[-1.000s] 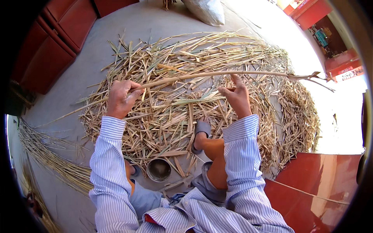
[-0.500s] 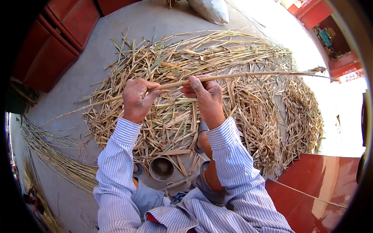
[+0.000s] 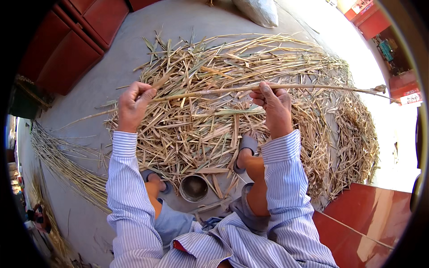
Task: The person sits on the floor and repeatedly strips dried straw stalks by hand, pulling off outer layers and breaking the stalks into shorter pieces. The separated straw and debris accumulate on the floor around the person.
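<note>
A long, thin dry stalk [image 3: 210, 92] stretches nearly level across the view, above a pile of straw-coloured leaves and stalks [image 3: 192, 134]. Its right end carries a shrivelled tip. My right hand [image 3: 275, 107] pinches the stalk between thumb and fingers, right of its middle. Farther left, my left hand [image 3: 134, 105] is closed, and a piece of dry leaf sheath [image 3: 161, 81] sticks up from its thumb and finger. The stalk passes at that hand and comes out on its left; whether those fingers also grip it, I cannot tell.
A round metal bowl [image 3: 194, 188] stands between my sandalled feet. Long thin stalks lie bundled [image 3: 71, 165] on the floor at left. Red cabinets [image 3: 67, 49] stand at the far left, a pale sack [image 3: 257, 12] at the back, and a red panel [image 3: 353, 219] at lower right.
My hands have moved apart, the left one leftward and the right one rightward along the stalk. A piece of leaf sheath now stands up from my left fingers. The view has shifted slightly.
</note>
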{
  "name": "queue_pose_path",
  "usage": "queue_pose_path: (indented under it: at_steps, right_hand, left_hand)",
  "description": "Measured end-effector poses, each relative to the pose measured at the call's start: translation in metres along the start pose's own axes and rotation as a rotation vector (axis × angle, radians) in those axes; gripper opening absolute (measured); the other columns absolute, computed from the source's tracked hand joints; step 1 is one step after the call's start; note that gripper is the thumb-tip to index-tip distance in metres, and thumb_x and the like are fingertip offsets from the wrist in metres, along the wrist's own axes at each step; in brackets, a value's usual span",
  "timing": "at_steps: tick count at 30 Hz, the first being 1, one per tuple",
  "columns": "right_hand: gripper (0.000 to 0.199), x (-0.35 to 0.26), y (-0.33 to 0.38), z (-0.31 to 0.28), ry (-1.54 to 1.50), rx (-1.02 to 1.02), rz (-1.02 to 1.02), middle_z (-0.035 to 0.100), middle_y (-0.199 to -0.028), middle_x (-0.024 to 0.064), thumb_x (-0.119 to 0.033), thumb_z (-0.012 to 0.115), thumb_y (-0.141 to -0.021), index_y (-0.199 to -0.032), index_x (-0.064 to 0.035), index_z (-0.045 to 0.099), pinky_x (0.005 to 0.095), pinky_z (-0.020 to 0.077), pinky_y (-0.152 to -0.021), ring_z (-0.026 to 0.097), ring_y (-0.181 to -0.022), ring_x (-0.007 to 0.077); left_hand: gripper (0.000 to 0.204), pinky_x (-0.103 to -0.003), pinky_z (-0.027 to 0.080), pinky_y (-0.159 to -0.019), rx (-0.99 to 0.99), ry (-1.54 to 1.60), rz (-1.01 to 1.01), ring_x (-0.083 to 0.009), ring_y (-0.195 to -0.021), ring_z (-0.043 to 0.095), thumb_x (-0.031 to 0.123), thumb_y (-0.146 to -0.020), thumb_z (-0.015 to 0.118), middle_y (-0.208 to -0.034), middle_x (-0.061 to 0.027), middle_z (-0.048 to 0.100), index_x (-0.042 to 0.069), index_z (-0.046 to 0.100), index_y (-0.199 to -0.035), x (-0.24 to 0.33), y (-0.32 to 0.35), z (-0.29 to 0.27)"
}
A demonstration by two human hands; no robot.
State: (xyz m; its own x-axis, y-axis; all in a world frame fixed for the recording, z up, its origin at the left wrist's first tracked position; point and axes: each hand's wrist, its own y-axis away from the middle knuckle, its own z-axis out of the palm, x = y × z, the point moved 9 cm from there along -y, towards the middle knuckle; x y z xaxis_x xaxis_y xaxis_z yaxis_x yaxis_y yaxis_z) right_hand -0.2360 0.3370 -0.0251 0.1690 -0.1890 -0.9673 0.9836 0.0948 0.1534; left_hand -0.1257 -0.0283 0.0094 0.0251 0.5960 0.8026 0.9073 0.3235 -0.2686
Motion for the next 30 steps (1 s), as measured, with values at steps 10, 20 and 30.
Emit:
queue_pose_path:
  at_steps: [10, 20, 30]
  right_hand:
    - [0.020, -0.006, -0.004, 0.004, -0.108, -0.088, -0.035, 0.068, -0.096, 0.0167, -0.009, 0.060, -0.093, -0.107, 0.0052, 0.057, 0.0258, 0.0590, -0.071, 0.070, -0.083, 0.0210]
    - [0.021, 0.002, -0.004, 0.000, -0.112, -0.057, -0.017, 0.068, -0.096, 0.0158, -0.009, 0.061, -0.093, -0.108, 0.0044, 0.058, 0.0247, 0.0583, -0.070, 0.070, -0.082, 0.0200]
    - [0.021, -0.003, -0.011, -0.008, -0.105, 0.046, -0.069, 0.069, -0.091, 0.0134, -0.012, 0.065, -0.092, -0.105, 0.0032, 0.059, 0.0240, 0.0580, -0.063, 0.070, -0.077, 0.0196]
  left_hand:
    - [0.046, -0.042, 0.044, -0.084, -0.180, -0.345, 0.400, -0.0277, -0.097, 0.060, 0.042, -0.077, 0.074, -0.097, -0.0092, 0.067, 0.004, 0.069, -0.102, 0.037, 0.011, 0.060]
    - [0.019, -0.019, 0.046, -0.065, 0.108, 0.651, -0.200, -0.0068, -0.069, 0.059, 0.019, -0.087, 0.073, -0.074, -0.0033, 0.066, 0.002, 0.064, -0.088, -0.034, -0.016, 0.037]
    - [0.036, -0.035, 0.047, -0.084, -0.118, -0.048, 0.291, -0.0217, -0.093, 0.062, 0.028, -0.079, 0.077, -0.092, -0.0085, 0.067, 0.003, 0.064, -0.100, 0.016, -0.002, 0.031]
